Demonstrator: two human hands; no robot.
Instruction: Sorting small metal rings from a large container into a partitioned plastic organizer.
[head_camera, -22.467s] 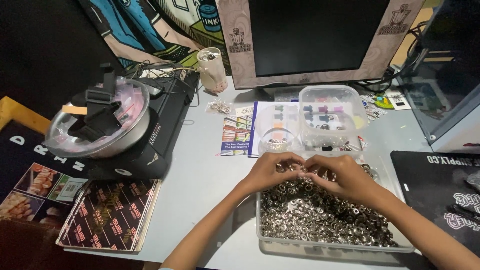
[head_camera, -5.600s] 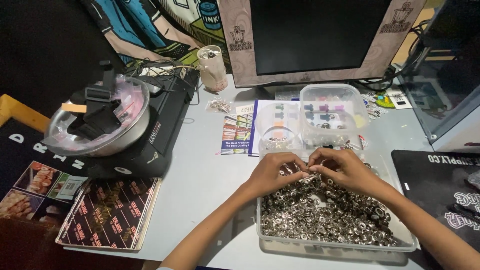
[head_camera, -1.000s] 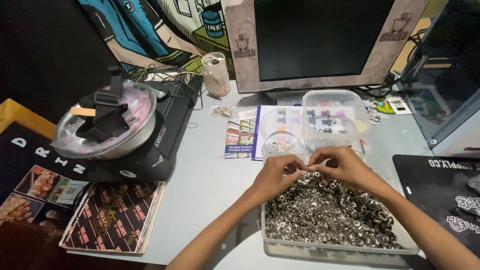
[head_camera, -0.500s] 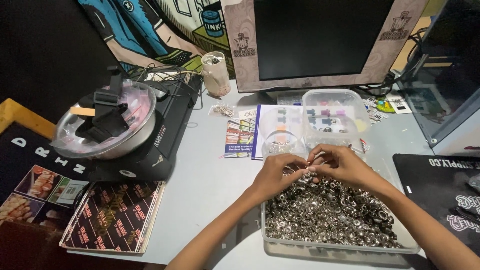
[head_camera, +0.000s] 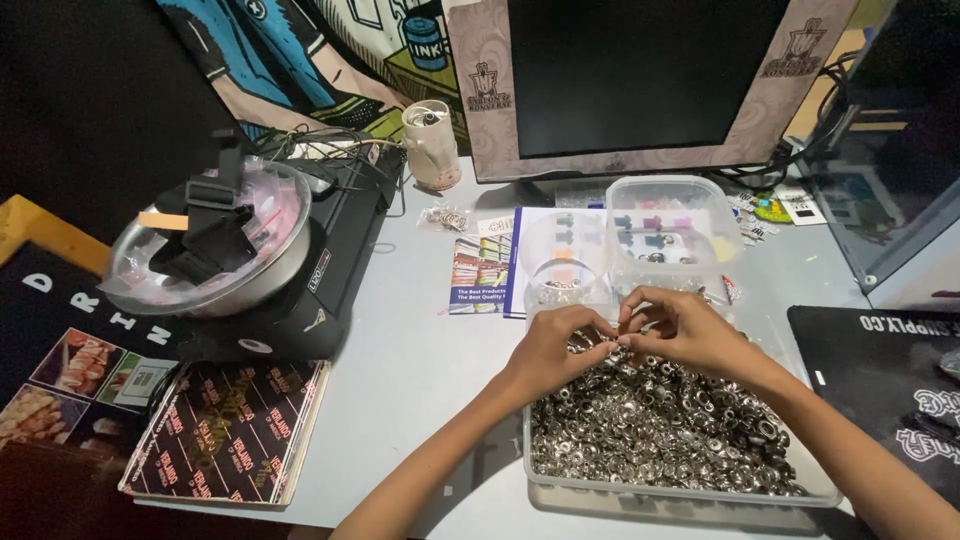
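Hiding the small metal piece (head_camera: 612, 341) pinched between both hands almost fully behind the fingertips; shape, long axis and pointing direction not determinable. Meeting left hand (head_camera: 553, 352) and right hand (head_camera: 682, 331) fingertip to fingertip just above the far left part of the heap of silver metal rings (head_camera: 655, 425). Curling the fingers of both hands together, clamped on that piece; contact itself too small to resolve.

Filling the clear plastic tray (head_camera: 680, 492) with the rings, long axis running left to right across the near edge of the grey tabletop (head_camera: 415, 370); right end of the tray partly covered by the right forearm, near rim cut close to the picture edge.

Standing just beyond the hands: a round clear cup (head_camera: 562, 262) and a lidded clear box (head_camera: 670, 232), contents blurred. Sitting at far left: a metal bowl (head_camera: 205, 245) on a black machine (head_camera: 320, 260), with straps inside hard to make out. Cropping the dark monitor (head_camera: 640, 80) at the top edge.
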